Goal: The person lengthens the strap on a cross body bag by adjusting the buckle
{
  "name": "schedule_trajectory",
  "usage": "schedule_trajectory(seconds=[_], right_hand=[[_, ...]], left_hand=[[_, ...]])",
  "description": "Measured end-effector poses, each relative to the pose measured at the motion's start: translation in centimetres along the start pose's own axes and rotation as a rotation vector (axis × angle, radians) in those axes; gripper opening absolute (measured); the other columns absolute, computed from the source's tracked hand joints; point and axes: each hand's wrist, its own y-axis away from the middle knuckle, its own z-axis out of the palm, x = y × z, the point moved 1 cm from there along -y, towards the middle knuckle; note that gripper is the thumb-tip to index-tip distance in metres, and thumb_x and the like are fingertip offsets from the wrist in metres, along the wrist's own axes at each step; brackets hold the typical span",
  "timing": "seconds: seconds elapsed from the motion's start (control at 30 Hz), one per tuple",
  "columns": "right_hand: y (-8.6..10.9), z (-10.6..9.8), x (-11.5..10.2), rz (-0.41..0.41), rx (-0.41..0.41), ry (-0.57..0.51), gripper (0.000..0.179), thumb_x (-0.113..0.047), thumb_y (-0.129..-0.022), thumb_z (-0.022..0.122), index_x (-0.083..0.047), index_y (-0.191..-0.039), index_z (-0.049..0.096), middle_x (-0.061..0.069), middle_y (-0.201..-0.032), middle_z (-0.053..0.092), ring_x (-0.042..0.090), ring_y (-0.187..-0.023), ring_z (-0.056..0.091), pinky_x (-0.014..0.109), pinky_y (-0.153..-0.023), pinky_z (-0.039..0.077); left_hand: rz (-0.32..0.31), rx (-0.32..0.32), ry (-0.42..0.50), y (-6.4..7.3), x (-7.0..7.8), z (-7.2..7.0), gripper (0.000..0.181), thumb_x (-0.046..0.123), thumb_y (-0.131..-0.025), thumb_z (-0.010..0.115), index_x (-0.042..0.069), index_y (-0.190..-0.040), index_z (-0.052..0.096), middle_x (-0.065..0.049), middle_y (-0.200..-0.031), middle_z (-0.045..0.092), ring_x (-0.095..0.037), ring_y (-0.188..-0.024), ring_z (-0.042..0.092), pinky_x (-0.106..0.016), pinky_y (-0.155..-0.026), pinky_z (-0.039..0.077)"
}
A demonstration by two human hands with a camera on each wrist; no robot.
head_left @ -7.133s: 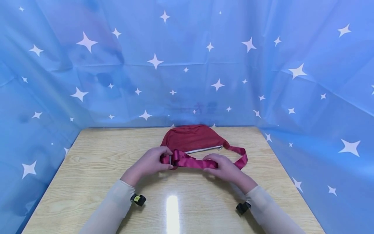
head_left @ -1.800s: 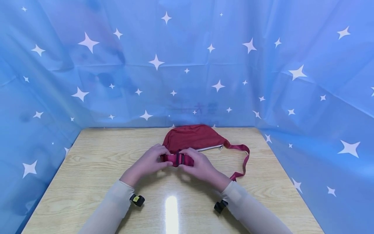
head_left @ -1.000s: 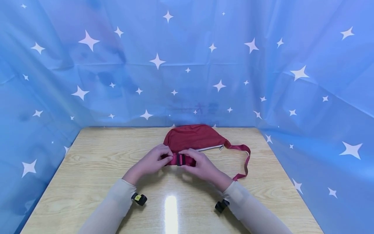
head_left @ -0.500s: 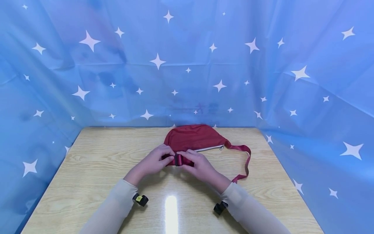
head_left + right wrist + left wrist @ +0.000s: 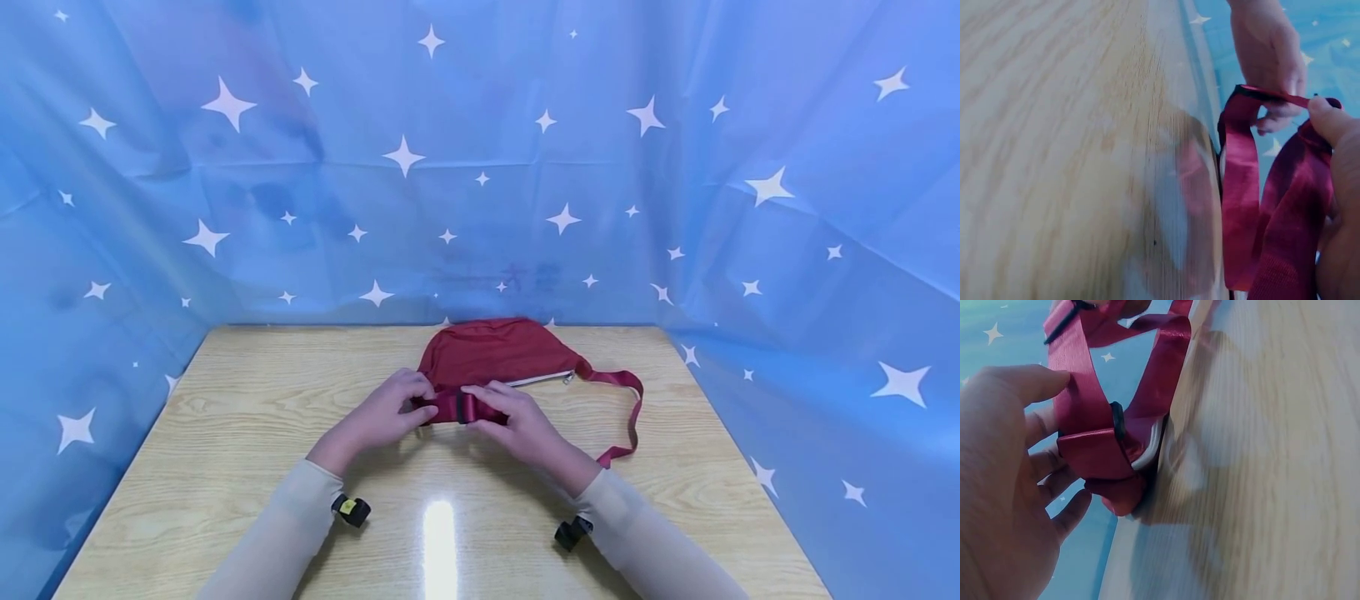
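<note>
A dark red waist bag (image 5: 487, 354) lies at the back of the table, its silver zip (image 5: 542, 379) facing the near side. In front of it, a shiny red strap (image 5: 446, 408) is lifted off the table and runs through a black slider buckle (image 5: 461, 407). My left hand (image 5: 378, 417) pinches the strap left of the slider; in the left wrist view its thumb lies on the strap (image 5: 1075, 394) with fingers behind. My right hand (image 5: 525, 427) pinches the strap at the slider's right side, thumb (image 5: 1325, 115) on top in the right wrist view.
The wood-grain table (image 5: 315, 358) ends at a blue curtain (image 5: 480, 167) with white stars, which also hangs along both sides. A loose strap length (image 5: 633, 417) curves right of the bag toward my right forearm. A light glare (image 5: 440, 542) lies near the front.
Since the earliest frame, my right hand has moved left along the strap to the slider, and the right strap loop has swung forward. Lately the left hand has shifted slightly left, exposing more strap.
</note>
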Motion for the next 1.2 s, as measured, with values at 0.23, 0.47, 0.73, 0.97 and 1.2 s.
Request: schedule_trajectory(seconds=[0.23, 0.47, 0.73, 0.97, 1.2], right_hand=[[0.6, -0.6, 0.1, -0.003, 0.021, -0.03, 0.055, -0.007, -0.094, 0.089, -0.007, -0.146, 0.071, 0.006, -0.121, 0.073, 0.017, -0.098, 0.066, 0.032, -0.079, 0.06], [0.7, -0.7, 0.2, -0.019, 0.012, -0.075, 0.052, -0.005, -0.096, 0.087, -0.009, -0.146, 0.071, 0.006, -0.122, 0.074, 0.022, -0.099, 0.067, 0.036, -0.08, 0.059], [0.7, -0.4, 0.2, 0.034, -0.027, -0.126, 0.053, -0.005, -0.097, 0.085, -0.013, -0.147, 0.069, 0.002, -0.129, 0.073, 0.02, -0.105, 0.067, 0.037, -0.084, 0.06], [0.2, 0.3, -0.1, 0.023, -0.051, -0.068, 0.054, -0.005, -0.096, 0.085, -0.017, -0.146, 0.07, 0.001, -0.127, 0.071, 0.017, -0.108, 0.065, 0.039, -0.089, 0.059], [0.1, 0.6, -0.4, 0.024, -0.04, -0.043, 0.053, -0.003, -0.097, 0.08, -0.014, -0.148, 0.071, 0.001, -0.125, 0.071, 0.016, -0.104, 0.065, 0.033, -0.086, 0.057]], left_hand=[[0.006, -0.015, 0.032, 0.0, -0.4, 0.0, 0.008, 0.017, -0.107, 0.075, 0.018, -0.099, 0.074, 0.006, -0.113, 0.068, -0.021, -0.115, 0.057, -0.05, -0.103, 0.05], [0.044, -0.023, 0.111, -0.4, 0.1, 0.1, 0.012, 0.016, -0.109, 0.073, 0.019, -0.097, 0.075, 0.01, -0.107, 0.07, -0.017, -0.111, 0.06, -0.045, -0.102, 0.051], [0.02, -0.025, 0.143, -0.8, 1.0, 0.5, 0.009, 0.011, -0.108, 0.072, 0.016, -0.1, 0.076, 0.008, -0.103, 0.068, -0.016, -0.108, 0.062, -0.043, -0.1, 0.053], [0.022, -0.045, 0.152, -1.4, 1.9, 0.9, 0.012, 0.013, -0.11, 0.07, 0.018, -0.1, 0.075, 0.008, -0.103, 0.068, -0.015, -0.108, 0.062, -0.042, -0.098, 0.053], [0.007, -0.036, 0.119, -1.4, 1.9, 0.9, 0.009, 0.012, -0.109, 0.07, 0.018, -0.106, 0.076, 0.006, -0.109, 0.07, -0.016, -0.111, 0.063, -0.043, -0.101, 0.054]])
